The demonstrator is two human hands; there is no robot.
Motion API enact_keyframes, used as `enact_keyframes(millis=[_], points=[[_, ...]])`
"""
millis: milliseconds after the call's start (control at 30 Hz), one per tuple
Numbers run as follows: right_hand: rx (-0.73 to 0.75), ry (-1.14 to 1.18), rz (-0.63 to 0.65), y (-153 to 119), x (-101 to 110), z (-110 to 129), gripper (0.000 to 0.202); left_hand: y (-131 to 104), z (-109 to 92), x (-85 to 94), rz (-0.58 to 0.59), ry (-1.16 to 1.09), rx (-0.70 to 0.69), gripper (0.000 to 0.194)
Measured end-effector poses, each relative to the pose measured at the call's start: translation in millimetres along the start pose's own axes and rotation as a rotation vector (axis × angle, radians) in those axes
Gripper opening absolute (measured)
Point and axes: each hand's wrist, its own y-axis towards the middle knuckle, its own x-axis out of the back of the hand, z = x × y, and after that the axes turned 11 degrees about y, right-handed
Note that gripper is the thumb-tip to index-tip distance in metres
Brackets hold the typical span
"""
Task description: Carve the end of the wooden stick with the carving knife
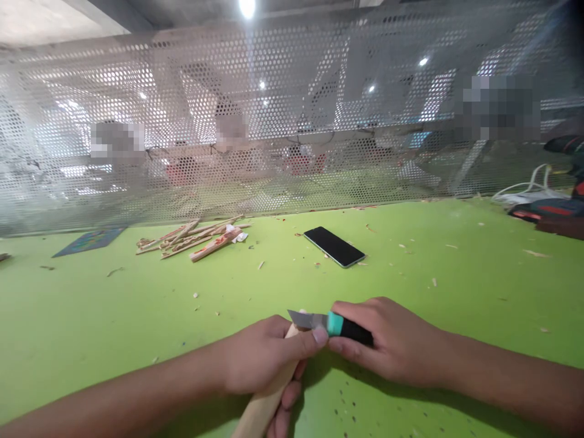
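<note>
A green worktable (137,316) runs to a perforated metal screen (292,134), with a heap of wood offcuts (191,238) and a phone (334,246) lying well beyond the hands. The left hand (260,359) is clenched around a pale wooden stick (264,407), whose long axis slants from the lower edge up toward the blade. The right hand (392,340) grips a teal-collared utility knife (328,323) (blade pointing left), apparently touching the stick's upper end beside the left thumb.
</note>
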Motion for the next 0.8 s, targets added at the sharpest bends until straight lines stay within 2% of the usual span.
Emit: enact_keyframes(millis=[167, 533, 800], points=[[-0.015, 0.005, -0.017, 1.4, 0.4, 1.9, 0.046, 2.3, 3.1, 0.4, 0.020, 0.033, 0.055, 0.061], [0.019, -0.023, 0.039, -0.6, 1.0, -2.5, 0.046, -0.1, -3.0, -2.2, 0.016, 0.043, 0.012, 0.053], [0.011, -0.032, 0.014, 0.4, -0.8, -2.1, 0.045, -0.7, -2.1, -1.9, 0.020, 0.038, 0.042, 0.058]])
